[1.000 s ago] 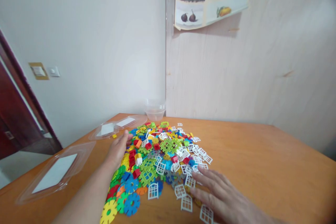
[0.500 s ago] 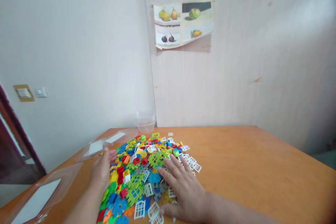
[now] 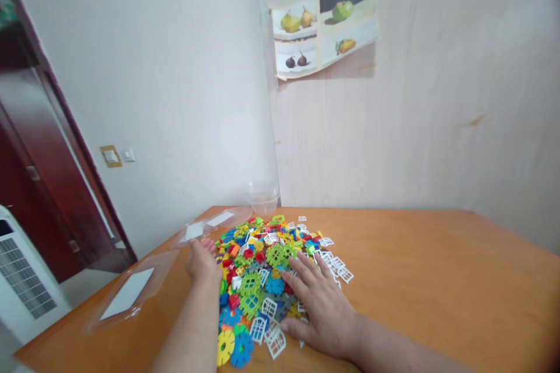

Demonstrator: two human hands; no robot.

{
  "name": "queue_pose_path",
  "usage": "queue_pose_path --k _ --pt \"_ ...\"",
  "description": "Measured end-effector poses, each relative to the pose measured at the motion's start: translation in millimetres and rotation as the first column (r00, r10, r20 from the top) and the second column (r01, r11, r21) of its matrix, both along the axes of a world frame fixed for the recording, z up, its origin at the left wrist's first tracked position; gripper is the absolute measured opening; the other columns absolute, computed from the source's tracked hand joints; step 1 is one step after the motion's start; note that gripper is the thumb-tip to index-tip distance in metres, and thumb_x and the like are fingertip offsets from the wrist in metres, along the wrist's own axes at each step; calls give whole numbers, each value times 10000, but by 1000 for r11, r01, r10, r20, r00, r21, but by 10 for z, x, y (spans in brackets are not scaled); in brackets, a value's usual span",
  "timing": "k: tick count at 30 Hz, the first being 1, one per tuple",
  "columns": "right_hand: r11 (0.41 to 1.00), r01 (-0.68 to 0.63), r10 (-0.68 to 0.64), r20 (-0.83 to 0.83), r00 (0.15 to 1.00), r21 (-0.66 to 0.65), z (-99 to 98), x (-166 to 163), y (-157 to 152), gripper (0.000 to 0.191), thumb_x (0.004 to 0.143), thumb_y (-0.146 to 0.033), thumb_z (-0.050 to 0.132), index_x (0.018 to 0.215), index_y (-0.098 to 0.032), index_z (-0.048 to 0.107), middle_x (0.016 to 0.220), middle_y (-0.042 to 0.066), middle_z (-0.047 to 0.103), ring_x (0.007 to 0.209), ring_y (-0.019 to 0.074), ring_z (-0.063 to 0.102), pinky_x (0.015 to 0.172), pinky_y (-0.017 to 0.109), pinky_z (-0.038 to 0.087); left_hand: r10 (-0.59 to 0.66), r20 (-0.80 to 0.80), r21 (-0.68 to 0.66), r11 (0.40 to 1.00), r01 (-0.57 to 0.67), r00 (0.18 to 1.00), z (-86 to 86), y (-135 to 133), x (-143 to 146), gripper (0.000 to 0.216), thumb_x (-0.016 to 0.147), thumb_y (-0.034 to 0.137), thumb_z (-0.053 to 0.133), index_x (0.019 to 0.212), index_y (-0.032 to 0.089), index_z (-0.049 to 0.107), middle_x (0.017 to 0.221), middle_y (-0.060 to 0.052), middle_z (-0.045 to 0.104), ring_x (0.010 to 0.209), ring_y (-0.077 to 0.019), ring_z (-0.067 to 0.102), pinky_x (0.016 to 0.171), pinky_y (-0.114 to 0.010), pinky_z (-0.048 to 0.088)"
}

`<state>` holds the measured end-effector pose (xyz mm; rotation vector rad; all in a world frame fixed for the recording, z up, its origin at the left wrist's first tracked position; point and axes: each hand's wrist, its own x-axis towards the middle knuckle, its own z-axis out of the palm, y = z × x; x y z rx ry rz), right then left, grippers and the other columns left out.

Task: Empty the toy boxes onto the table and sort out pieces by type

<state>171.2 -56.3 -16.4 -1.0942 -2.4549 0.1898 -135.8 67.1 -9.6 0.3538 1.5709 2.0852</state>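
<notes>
**Both hands in a big heap of plastic building pieces**

So the pile of building pieces (image 3: 280,254) sits on the near-left part of the wooden table (image 3: 437,280), closer to the wall corner than to the far right side. It's a mix: green lattice squares, blue and yellow gear-like discs, small red and orange blocks, plus lots of white window frames (image 3: 339,268) scattered along the right edge of the heap.

The right hand (image 3: 321,303) lies palm down on the near-right side of the pile, fingers spread apart and flat, gripping nothing as far as I can see. The left hand (image 3: 202,261) rests against the left edge of the heap with the fingers drawn in; honestly can't tell if it has a piece clamped in it or not.

Other stuff: two clear plastic lids lie left of the pile, a big one (image 3: 131,291) near the table edge and a smaller one (image 3: 210,224) further back. A clear tub (image 3: 262,197) stands in the corner just behind the heap. There's a fruit poster (image 3: 324,26) on the wall and a dark red door (image 3: 39,157) off to the left.
</notes>
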Motion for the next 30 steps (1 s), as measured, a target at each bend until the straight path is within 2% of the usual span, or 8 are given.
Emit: queue_pose_path --k 6,11,15,18,22,26,28,30 --pt "999 -26 26 2 1000 36 -15 0 -5 728 849 -615 539 1490 -314 374 1548 86 378 1464 349 195 1176 609 -1 34 89 22 999 -36 995 -2 -9 70 424 906 476 329 855 161 608 1079 -136 686 1041 -217 671 911 -350 519" --pt "997 4 -2 -16 1000 80 -62 -11 8 646 888 -628 475 1452 -314 440 1500 85 447 1429 348 272 1166 626 30 -31 123 30 999 27 992 11 -4 21 459 913 502 314 855 168 623 1084 -136 690 1065 -219 664 943 -366 505" --pt "987 2 3 -30 1000 158 2 -15 -47 605 887 -599 504 1414 -304 490 1426 84 528 1370 342 364 1168 621 21 -79 122 9 997 78 989 18 -10 -41 491 937 499 276 804 169 614 1075 -143 693 1050 -220 668 959 -375 493" --pt "975 -57 66 -35 997 216 68 -70 -132 621 873 -616 512 1398 -285 501 1407 92 542 1348 341 391 1169 620 -6 -75 88 0 997 75 993 11 18 -18 507 947 505 269 791 166 611 1051 -139 696 1020 -213 674 958 -366 488" --pt "911 -219 228 16 974 350 24 -358 -203 632 885 -620 488 1413 -274 462 1419 93 531 1332 339 412 1170 620 33 -68 35 -11 998 68 997 7 73 57 523 943 523 295 770 157 627 965 -126 702 939 -213 683 950 -382 486" --pt "809 -295 293 86 952 509 -70 -776 -170 361 1008 -417 358 1325 -334 511 1402 38 539 1317 278 426 1162 608 106 -60 18 -17 998 61 998 13 93 75 495 940 490 308 751 155 619 912 -114 693 900 -209 679 945 -392 485" --pt "800 -336 307 141 941 498 -50 -908 -135 377 1007 -464 329 1268 -305 550 1372 50 550 1319 285 414 1147 604 169 -66 13 -15 998 67 998 15 95 69 474 940 465 311 745 156 612 897 -108 689 881 -201 678 937 -389 489" --pt "823 -344 297 174 939 453 14 -950 -99 459 972 -554 346 1219 -250 585 1355 87 549 1313 311 406 1124 605 223 -76 1 -14 997 76 997 15 97 67 456 939 447 318 742 157 609 878 -102 686 863 -199 677 926 -394 494"
